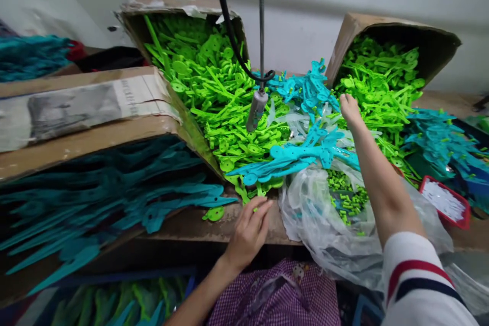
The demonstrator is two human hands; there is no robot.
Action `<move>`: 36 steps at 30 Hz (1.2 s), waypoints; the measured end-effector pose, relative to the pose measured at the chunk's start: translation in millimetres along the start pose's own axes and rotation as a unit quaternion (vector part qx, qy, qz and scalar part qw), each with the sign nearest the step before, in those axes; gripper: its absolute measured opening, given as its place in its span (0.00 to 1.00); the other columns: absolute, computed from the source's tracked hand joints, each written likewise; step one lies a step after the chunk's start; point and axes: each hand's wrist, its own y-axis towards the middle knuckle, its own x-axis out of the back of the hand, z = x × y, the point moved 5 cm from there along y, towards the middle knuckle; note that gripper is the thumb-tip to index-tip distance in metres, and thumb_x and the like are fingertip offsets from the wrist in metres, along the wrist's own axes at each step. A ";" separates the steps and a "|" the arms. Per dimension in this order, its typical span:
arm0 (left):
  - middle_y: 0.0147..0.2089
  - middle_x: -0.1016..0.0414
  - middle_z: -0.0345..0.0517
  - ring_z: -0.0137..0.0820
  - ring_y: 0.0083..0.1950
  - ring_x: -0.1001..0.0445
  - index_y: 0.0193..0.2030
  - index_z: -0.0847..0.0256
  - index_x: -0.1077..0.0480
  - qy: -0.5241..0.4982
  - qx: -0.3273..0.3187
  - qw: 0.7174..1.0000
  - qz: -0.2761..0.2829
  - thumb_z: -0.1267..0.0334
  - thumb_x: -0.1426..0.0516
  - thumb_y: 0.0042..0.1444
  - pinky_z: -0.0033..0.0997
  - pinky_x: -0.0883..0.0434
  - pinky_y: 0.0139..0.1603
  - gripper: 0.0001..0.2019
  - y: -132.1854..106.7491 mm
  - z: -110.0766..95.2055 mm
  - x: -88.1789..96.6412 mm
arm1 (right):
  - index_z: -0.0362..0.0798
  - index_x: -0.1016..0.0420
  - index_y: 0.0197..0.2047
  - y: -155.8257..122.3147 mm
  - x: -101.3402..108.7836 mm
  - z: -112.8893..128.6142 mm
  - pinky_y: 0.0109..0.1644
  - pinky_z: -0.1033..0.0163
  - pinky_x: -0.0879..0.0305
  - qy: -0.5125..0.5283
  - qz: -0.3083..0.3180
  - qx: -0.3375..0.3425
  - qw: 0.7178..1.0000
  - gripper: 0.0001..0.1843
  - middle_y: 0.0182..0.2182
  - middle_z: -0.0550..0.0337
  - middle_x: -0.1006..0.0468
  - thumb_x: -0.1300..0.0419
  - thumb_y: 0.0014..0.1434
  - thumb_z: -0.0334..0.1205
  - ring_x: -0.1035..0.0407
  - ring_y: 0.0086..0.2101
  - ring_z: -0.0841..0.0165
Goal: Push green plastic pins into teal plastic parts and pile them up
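Observation:
My left hand (pixel 250 229) rests at the front edge of the bench, fingers together, tips touching a small green plastic piece (pixel 255 207) below the green heap (pixel 225 107). My right hand (pixel 349 108) reaches far forward with curled fingers into the green parts spilling from the right cardboard box (pixel 397 35); what it grips is hidden. Turquoise plastic parts (pixel 301 155) lie in a pile between my two arms. A round green disc (pixel 214 214) lies on the bench left of my left hand.
A tipped cardboard box (pixel 168 10) spills green parts at the back left. A metal tool (pixel 256 107) hangs on a rod and black cable. A clear bag (pixel 328 214) holds small green bits. A box of turquoise blades (pixel 95 204) lies left; a red tray (pixel 445 201) sits right.

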 end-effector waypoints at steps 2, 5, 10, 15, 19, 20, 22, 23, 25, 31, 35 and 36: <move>0.64 0.34 0.55 0.44 0.68 0.38 0.66 0.53 0.37 0.058 -0.074 0.995 0.021 0.67 0.45 0.62 0.49 0.40 0.69 0.25 53.1 -8.5 -8.1 | 0.33 0.27 0.53 -44.0 23.4 13.2 0.58 0.53 0.38 -0.050 -0.008 -0.008 0.999 0.27 0.51 0.44 0.26 0.50 0.66 0.50 0.31 0.52 0.65; 0.69 0.41 0.61 0.56 0.73 0.50 0.70 0.58 0.43 0.148 -0.042 0.987 0.046 0.60 0.42 0.61 0.63 0.53 0.70 0.31 128.2 2.0 -27.8 | 0.43 0.23 0.51 -143.2 45.1 46.3 0.58 0.55 0.38 -0.020 0.072 0.033 0.997 0.19 0.49 0.51 0.24 0.47 0.68 0.47 0.32 0.53 0.64; 0.57 0.32 0.62 0.50 0.57 0.30 0.67 0.66 0.40 0.095 0.039 0.990 0.095 0.57 0.36 0.55 0.52 0.36 0.62 0.36 170.6 26.9 -53.2 | 0.50 0.22 0.49 -316.4 44.8 64.8 0.49 0.57 0.30 0.136 0.199 -0.103 0.965 0.15 0.46 0.54 0.22 0.43 0.65 0.49 0.26 0.44 0.63; 0.50 0.31 0.51 0.40 0.53 0.28 0.58 0.59 0.30 -0.025 -0.036 0.998 0.033 0.59 0.38 0.57 0.41 0.30 0.56 0.22 123.1 1.4 -43.6 | 0.53 0.29 0.58 -384.2 35.4 59.3 0.47 0.56 0.27 0.342 0.052 -0.327 0.879 0.24 0.56 0.51 0.27 0.42 0.63 0.55 0.25 0.47 0.62; 0.41 0.26 0.48 0.39 0.48 0.24 0.47 0.53 0.23 -0.057 -0.095 0.989 0.093 0.60 0.42 0.61 0.40 0.29 0.52 0.10 54.5 -13.6 -35.6 | 0.58 0.39 0.65 -365.8 38.0 71.6 0.53 0.49 0.28 0.459 -0.104 -0.338 0.815 0.31 0.65 0.53 0.37 0.49 0.64 0.62 0.31 0.57 0.59; 0.39 0.25 0.47 0.39 0.47 0.23 0.44 0.51 0.22 -0.079 -0.100 0.983 0.130 0.60 0.42 0.61 0.40 0.29 0.52 0.08 36.5 -13.1 -35.2 | 0.57 0.39 0.65 -357.0 36.9 75.8 0.53 0.48 0.28 0.468 -0.120 -0.336 0.808 0.33 0.63 0.52 0.34 0.50 0.63 0.64 0.30 0.56 0.59; 0.36 0.24 0.47 0.40 0.47 0.22 0.40 0.50 0.21 -0.128 -0.062 0.978 0.155 0.59 0.42 0.60 0.42 0.30 0.54 0.07 4.3 -4.0 -30.1 | 0.52 0.37 0.64 -340.9 33.1 84.8 0.55 0.48 0.28 0.457 -0.157 -0.332 0.810 0.33 0.58 0.51 0.28 0.48 0.62 0.62 0.28 0.53 0.59; 0.35 0.24 0.47 0.41 0.47 0.22 0.38 0.50 0.21 -0.140 -0.028 0.980 0.142 0.58 0.41 0.59 0.43 0.31 0.55 0.06 -9.7 3.4 -25.5 | 0.50 0.36 0.63 -335.5 30.1 90.0 0.56 0.49 0.28 0.446 -0.174 -0.329 0.814 0.33 0.56 0.51 0.27 0.46 0.62 0.60 0.27 0.51 0.59; 0.34 0.26 0.48 0.42 0.46 0.22 0.33 0.52 0.23 -0.116 0.050 0.991 0.049 0.56 0.37 0.54 0.46 0.32 0.56 0.05 -35.6 19.6 -9.4 | 0.48 0.35 0.63 -334.1 22.4 102.0 0.56 0.49 0.28 0.436 -0.187 -0.327 0.817 0.31 0.55 0.52 0.25 0.44 0.62 0.55 0.26 0.50 0.60; 0.50 0.30 0.52 0.47 0.56 0.29 0.51 0.53 0.31 -0.176 0.287 0.915 -0.223 0.43 0.27 0.26 0.46 0.30 0.56 0.42 -119.6 21.8 31.8 | 0.56 0.38 0.67 -418.8 10.4 126.7 0.61 0.46 0.32 0.477 -0.179 -0.388 0.768 0.29 0.55 0.58 0.24 0.48 0.65 0.55 0.26 0.51 0.61; 0.45 0.23 0.47 0.38 0.45 0.23 0.53 0.51 0.30 -0.470 0.499 0.726 -0.057 0.41 0.37 0.49 0.36 0.24 0.43 0.28 -140.5 8.8 0.1 | 0.59 0.38 0.67 -482.1 -14.2 128.0 0.61 0.45 0.33 0.493 -0.133 -0.432 0.743 0.30 0.53 0.58 0.23 0.46 0.65 0.57 0.26 0.52 0.61; 0.43 0.23 0.45 0.35 0.40 0.23 0.51 0.52 0.28 -0.489 0.528 0.693 -0.048 0.45 0.36 0.50 0.32 0.23 0.38 0.24 -140.2 9.9 -3.8 | 0.58 0.37 0.66 -491.5 -18.9 126.3 0.60 0.46 0.32 0.493 -0.114 -0.438 0.743 0.30 0.53 0.57 0.23 0.47 0.64 0.59 0.27 0.52 0.60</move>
